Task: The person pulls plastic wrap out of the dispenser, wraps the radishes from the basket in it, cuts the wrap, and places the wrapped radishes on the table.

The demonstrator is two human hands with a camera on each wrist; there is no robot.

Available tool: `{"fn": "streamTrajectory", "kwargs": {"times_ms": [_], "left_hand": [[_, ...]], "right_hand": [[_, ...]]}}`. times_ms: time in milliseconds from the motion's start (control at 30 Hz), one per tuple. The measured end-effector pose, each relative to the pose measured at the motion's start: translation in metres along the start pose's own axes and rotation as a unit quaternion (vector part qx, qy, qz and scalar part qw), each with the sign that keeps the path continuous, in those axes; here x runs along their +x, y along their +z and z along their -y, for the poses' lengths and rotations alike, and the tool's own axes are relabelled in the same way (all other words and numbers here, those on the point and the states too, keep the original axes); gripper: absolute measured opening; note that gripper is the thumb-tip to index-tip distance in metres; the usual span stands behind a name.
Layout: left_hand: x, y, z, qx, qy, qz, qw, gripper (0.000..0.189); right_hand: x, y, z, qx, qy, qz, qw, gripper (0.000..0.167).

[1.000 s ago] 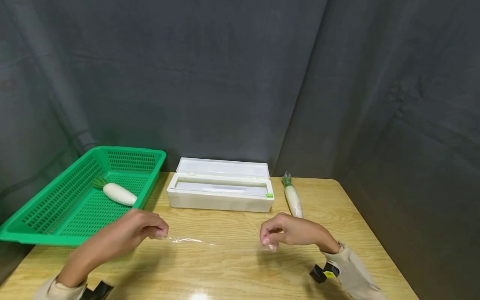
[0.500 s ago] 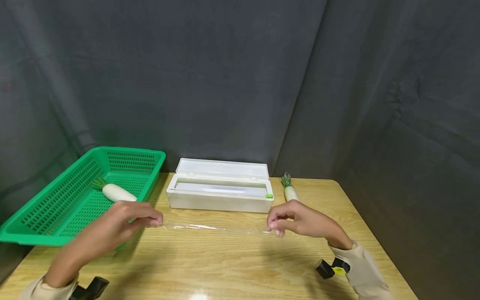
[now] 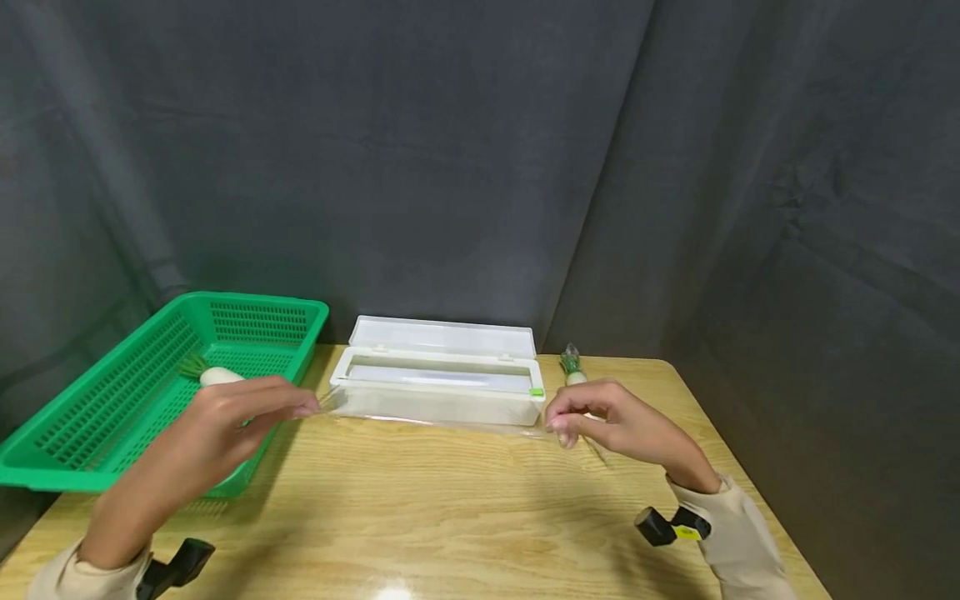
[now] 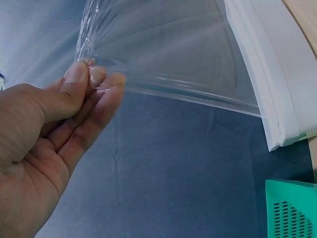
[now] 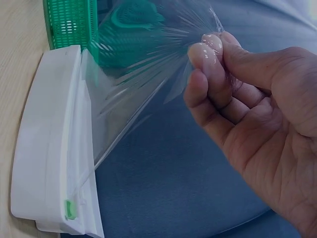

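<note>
Film (image 4: 173, 49), clear, one sheet: drawn out from the box (image 5: 42, 144) and held off the table (image 3: 450, 517) in front of it, the free edge spanning the gap between the two hands.

Left hand (image 3: 217, 421): thumb and fingertips pinching one corner of the film; creases bunched at the pinch, the side edge running taut to the box.

Right hand (image 3: 618, 423): thumb and fingertips pinching the opposite corner; pleats fanning out from the fingertips, the side edge reaching the box near its green tab (image 3: 536, 392).

Box: white, long, on the table towards the back; lid (image 3: 442, 336) raised and tipped back; white roll (image 3: 442, 379) visible within.

Basket (image 3: 309, 354): green, perforated, to the left of the box; one radish (image 3: 221, 376) inside, leaves attached, partly hidden by the left hand.

Second radish (image 3: 576, 378): leafy, on the table to the right of the box, partly hidden by the right hand.

Curtain (image 3: 420, 167): dark grey, behind the table.
</note>
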State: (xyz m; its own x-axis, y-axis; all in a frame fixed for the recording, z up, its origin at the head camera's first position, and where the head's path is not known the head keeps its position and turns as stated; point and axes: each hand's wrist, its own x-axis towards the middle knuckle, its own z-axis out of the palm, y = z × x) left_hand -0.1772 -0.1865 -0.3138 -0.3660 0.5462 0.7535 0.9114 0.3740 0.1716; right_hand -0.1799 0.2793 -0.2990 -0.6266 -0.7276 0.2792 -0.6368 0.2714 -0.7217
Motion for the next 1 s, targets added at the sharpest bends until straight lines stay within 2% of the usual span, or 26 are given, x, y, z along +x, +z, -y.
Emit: {"fn": "streamTrajectory", "kwargs": {"times_ms": [200, 367, 533, 733, 800, 867, 933, 1000], "left_hand": [[0.001, -0.002, -0.002, -0.001, 0.013, -0.013, 0.9998, 0.048], [0.001, -0.004, -0.003, -0.012, 0.015, -0.011, 0.9998, 0.047], [0.000, -0.006, -0.002, -0.035, 0.015, 0.004, 0.9993, 0.045], [-0.002, -0.010, -0.001, -0.054, 0.020, 0.025, 0.9980, 0.038], [-0.004, -0.010, 0.000, -0.076, 0.019, 0.052, 0.9955, 0.034], [-0.007, -0.008, 0.001, -0.109, 0.006, 0.107, 0.9882, 0.019], [-0.010, -0.002, 0.001, -0.144, -0.010, 0.173, 0.9743, 0.012], [-0.012, 0.007, 0.000, -0.183, -0.031, 0.239, 0.9530, 0.022]], "right_hand": [[-0.001, -0.002, 0.006, 0.001, 0.015, 0.004, 0.9999, 0.020], [-0.001, -0.003, 0.007, 0.011, 0.006, 0.020, 0.9997, 0.018], [-0.002, -0.001, 0.005, 0.034, -0.008, 0.052, 0.9980, 0.017], [-0.002, 0.001, 0.007, 0.047, 0.027, 0.082, 0.9951, 0.014], [-0.001, 0.001, 0.003, 0.057, 0.025, 0.108, 0.9922, 0.011], [0.001, 0.004, -0.001, 0.074, 0.036, 0.143, 0.9863, 0.009], [0.002, 0.009, -0.006, 0.091, 0.050, 0.182, 0.9778, 0.011], [0.003, 0.016, -0.014, 0.107, 0.056, 0.220, 0.9681, 0.014]]}}
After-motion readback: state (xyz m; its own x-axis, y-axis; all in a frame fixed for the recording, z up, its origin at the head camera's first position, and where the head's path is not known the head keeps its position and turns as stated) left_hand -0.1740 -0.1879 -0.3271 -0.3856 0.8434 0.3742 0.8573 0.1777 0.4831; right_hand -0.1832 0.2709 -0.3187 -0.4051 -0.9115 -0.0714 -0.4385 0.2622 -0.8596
